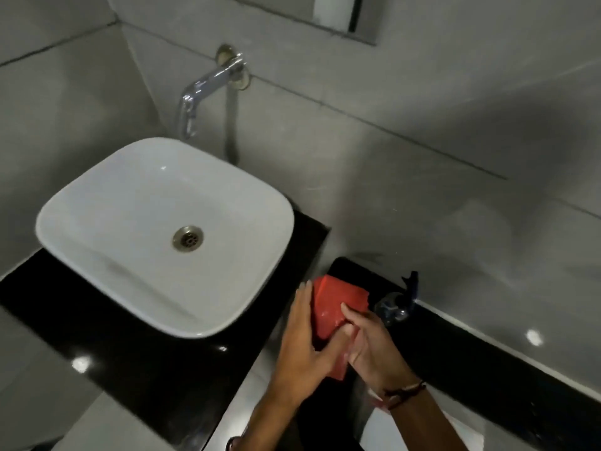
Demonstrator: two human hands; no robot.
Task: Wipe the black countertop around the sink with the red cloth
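Observation:
A red cloth (pixel 335 304) is held between both hands, to the right of the white sink (pixel 97 203). My left hand (pixel 305 349) grips its left edge, fingers up along the side. My right hand (pixel 374 343) pinches it from the right, a bracelet on the wrist. The cloth hangs in the air over the gap between the black countertop (pixel 136 346) under the sink and a lower black ledge (pixel 481 353) along the right wall. The lower part of the cloth is hidden by my fingers.
A chrome wall tap (pixel 208 89) reaches over the sink's back edge. A dark blue spray bottle (pixel 395 305) stands on the ledge just right of the cloth. Grey tiled walls close in behind and on the left. A mirror edge (pixel 344 14) shows at the top.

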